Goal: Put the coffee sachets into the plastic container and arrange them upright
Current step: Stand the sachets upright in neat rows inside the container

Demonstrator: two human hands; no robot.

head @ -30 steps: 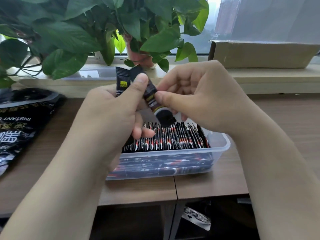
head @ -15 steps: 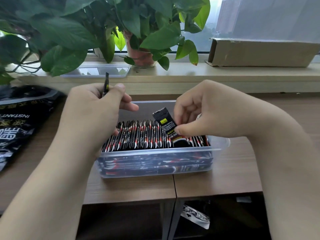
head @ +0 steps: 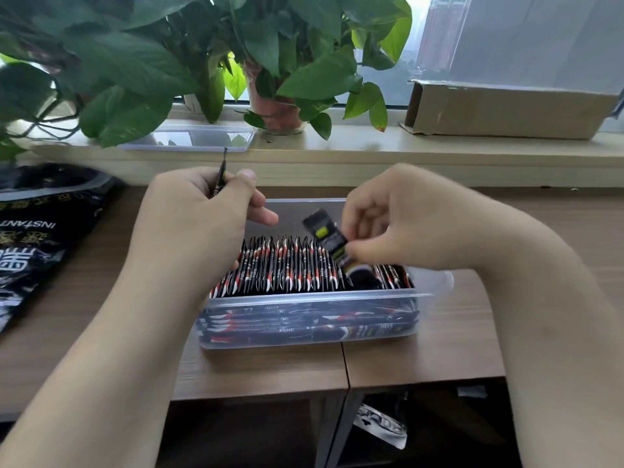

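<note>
Black coffee sachet (head: 324, 235) going into clear plastic container (head: 304, 296)
Right fingers (head: 360, 254) pinch it tilted, straighten first; left fingers (head: 244, 184) grip another sachet (head: 220, 175).

The wooden table (head: 439, 352) bears the plastic container (head: 304, 295) and a black bag (head: 40, 238) at left.

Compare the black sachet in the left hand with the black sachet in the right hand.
Pose: the left-held black sachet stands near upright, edge-on, a thin strip. The right-held black sachet leans, showing its printed face with a yellow mark.
Place: the left-held one is above the clear plastic container. The right-held one's lower end is down among the upright sachet row.
Both are pinched, by the left hand and the right hand, neither released.
</note>
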